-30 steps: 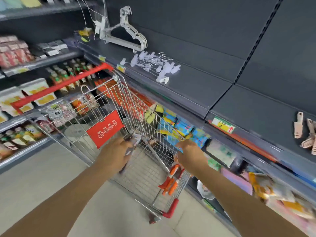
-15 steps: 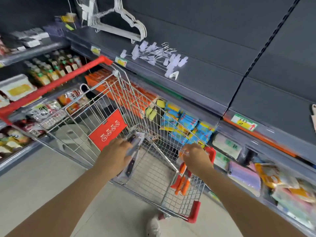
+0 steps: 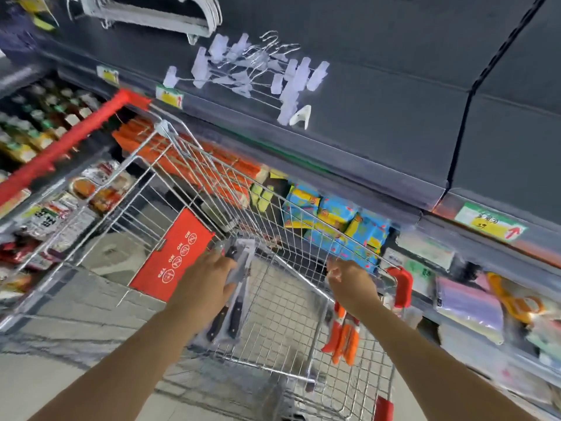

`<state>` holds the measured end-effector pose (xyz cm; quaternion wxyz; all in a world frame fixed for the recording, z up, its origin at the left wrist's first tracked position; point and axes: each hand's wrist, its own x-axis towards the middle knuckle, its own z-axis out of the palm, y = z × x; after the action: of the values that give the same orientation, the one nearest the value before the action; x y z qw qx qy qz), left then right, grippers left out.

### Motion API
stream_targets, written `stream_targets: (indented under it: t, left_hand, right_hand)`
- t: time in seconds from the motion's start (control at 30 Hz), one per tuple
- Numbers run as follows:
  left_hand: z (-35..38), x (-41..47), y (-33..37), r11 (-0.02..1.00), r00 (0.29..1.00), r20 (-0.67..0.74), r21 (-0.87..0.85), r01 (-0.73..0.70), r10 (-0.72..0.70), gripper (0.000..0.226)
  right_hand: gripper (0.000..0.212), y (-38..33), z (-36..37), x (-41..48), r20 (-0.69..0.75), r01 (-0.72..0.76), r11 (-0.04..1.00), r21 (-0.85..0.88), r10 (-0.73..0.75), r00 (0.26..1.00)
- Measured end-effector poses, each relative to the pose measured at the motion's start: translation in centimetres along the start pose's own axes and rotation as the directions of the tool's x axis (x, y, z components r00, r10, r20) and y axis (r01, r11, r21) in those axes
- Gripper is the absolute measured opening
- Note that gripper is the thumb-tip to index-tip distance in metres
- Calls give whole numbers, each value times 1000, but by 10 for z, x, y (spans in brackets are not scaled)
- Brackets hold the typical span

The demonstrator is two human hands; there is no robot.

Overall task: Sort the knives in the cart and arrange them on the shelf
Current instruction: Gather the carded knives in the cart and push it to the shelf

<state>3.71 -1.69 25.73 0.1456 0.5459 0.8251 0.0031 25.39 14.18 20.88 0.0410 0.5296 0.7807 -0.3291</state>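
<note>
L hand [image 3: 209, 287] has its fingers curled round a pack of black-handled knives [image 3: 233, 302], inside the cart [image 3: 170, 132] basket; R hand [image 3: 349, 281] is clenched on orange-handled knives [image 3: 343, 341], which hang below it at the cart's near rim; the dark shelf [image 3: 379, 141] above shows no knives, so prob. sorting is underway & the arranging is all left.

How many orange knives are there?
3 orange knives, side by side, hanging from the right hand at the near end of the cart. More may be hidden behind them.
</note>
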Motion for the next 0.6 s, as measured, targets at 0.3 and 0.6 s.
stream_targets:
  t: [0.3,0.6]
  left_hand:
    - [54,59,-6,988,979,145,45,-150,142,39]
    - [165,115,19,915,871,299,-22,-402,390,43]
  right_hand:
    - [29,39,48,27,57,-246,968,57,243,968]
    - [47,103,134,23,10,-529,834,158,534,846]
